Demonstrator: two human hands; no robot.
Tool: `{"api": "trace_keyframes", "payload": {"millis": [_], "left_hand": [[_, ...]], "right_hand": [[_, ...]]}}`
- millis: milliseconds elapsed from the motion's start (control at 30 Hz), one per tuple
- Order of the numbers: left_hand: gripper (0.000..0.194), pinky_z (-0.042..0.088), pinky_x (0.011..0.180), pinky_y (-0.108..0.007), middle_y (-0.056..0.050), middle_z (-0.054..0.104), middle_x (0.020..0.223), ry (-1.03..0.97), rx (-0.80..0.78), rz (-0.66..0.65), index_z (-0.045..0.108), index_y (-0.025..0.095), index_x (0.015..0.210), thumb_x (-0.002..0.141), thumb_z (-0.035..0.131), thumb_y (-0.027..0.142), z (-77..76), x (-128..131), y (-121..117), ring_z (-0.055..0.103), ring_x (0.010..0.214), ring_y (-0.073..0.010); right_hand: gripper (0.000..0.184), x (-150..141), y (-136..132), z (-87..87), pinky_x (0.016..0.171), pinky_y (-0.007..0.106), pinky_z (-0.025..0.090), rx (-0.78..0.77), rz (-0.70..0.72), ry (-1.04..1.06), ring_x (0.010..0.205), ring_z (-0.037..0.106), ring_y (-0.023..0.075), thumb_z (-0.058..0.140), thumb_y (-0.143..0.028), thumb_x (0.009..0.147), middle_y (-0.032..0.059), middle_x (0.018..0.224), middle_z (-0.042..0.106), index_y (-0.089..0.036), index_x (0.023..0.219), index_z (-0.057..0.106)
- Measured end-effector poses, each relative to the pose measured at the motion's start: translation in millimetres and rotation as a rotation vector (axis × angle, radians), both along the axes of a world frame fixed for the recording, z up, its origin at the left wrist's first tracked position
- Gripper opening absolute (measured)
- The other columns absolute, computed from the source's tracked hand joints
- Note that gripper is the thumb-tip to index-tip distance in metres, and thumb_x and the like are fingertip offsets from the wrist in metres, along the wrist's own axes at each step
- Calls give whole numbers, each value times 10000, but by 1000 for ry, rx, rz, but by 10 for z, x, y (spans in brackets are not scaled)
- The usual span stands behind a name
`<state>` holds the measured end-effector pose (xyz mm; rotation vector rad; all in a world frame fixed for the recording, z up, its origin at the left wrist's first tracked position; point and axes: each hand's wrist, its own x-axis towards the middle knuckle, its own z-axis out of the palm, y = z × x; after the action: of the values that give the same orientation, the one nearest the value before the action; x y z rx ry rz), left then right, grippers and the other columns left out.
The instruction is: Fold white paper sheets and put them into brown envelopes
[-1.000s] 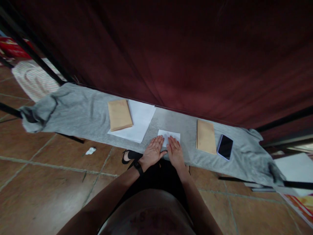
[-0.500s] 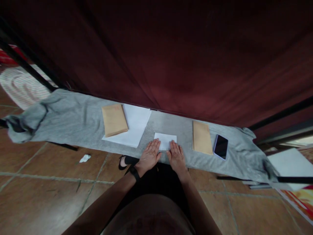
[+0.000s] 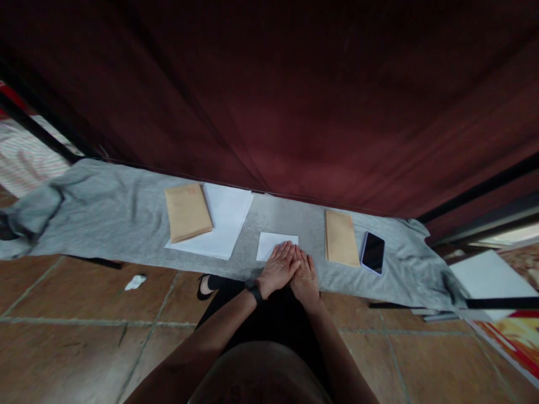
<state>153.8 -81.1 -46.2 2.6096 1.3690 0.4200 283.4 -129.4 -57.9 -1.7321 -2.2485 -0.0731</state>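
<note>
A small white sheet of paper (image 3: 266,244), apparently folded, lies on the grey cloth (image 3: 286,214) in front of me. My left hand (image 3: 278,268) rests flat on its right part, fingers stretched out and pointing away from me. Close beside it, my right hand (image 3: 305,280) lies flat at the paper's right edge, its fingertips touching or nearly touching the left hand. The hands cover the paper's lower right corner. Neither hand grips anything.
Left of the hands, several brown envelopes (image 3: 188,212) lie stacked on larger white sheets (image 3: 229,216). Another brown envelope (image 3: 342,238) and a phone (image 3: 373,252) lie to the right. A dark red curtain (image 3: 269,112) hangs behind the cloth-covered surface. Crumpled white paper (image 3: 135,281) is on the tiled floor.
My left hand has slid right across the paper, from its left side to beside my right hand. The whole view has shifted slightly.
</note>
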Motion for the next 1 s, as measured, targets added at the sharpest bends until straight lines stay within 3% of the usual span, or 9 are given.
{"api": "trace_keyframes", "payload": {"millis": [133, 267, 533, 700, 900, 1000], "left_hand": [[653, 226, 1245, -453, -138, 389, 1597, 11, 19, 19, 388, 113, 1529, 1041, 265, 529, -47, 24, 92, 283, 1517, -240], [681, 212, 1250, -452, -146, 368, 1606, 42, 39, 88, 368, 92, 1537, 1031, 289, 541, -72, -120, 153, 249, 1529, -244], [638, 238, 1236, -496, -156, 379, 1590, 57, 92, 227, 285, 113, 1582, 1035, 277, 442, -94, -447, 177, 289, 1513, -260], [627, 248, 1238, -482, -155, 397, 1583, 43, 119, 243, 287, 106, 1580, 1022, 311, 391, -93, -533, 152, 306, 1506, -259], [608, 236, 1244, -485, -156, 377, 1597, 68, 89, 226, 322, 98, 1563, 999, 351, 322, -59, -539, 147, 287, 1514, -262], [579, 238, 1242, -491, -146, 353, 1612, 94, 72, 220, 370, 132, 1547, 1001, 364, 326, -44, -542, 143, 286, 1514, -270]], "right_hand": [[588, 1, -2, 23, 1211, 511, 273, 14, -16, -11, 1495, 319, 256, 343, -123, 978, 146, 1593, 393, -125, 1566, 329], [503, -8, 8, 45, 1200, 513, 293, 13, -33, 33, 1479, 359, 261, 331, -164, 1016, 136, 1560, 447, -140, 1504, 452], [523, 1, 16, 24, 1190, 499, 295, 33, -55, 70, 1453, 401, 268, 337, -256, 1046, 141, 1556, 447, -133, 1555, 361], [504, -26, 138, 33, 1191, 521, 291, 34, -70, 111, 1440, 425, 270, 305, -290, 1062, 144, 1520, 495, -133, 1528, 413], [486, -190, 394, 73, 1220, 471, 268, -60, 94, 128, 1433, 441, 224, 289, -345, 1071, 79, 1528, 492, -178, 1481, 491], [492, -195, 458, 41, 1220, 472, 261, -62, 108, 110, 1442, 428, 225, 295, -356, 1068, 69, 1553, 456, -195, 1501, 464]]}}
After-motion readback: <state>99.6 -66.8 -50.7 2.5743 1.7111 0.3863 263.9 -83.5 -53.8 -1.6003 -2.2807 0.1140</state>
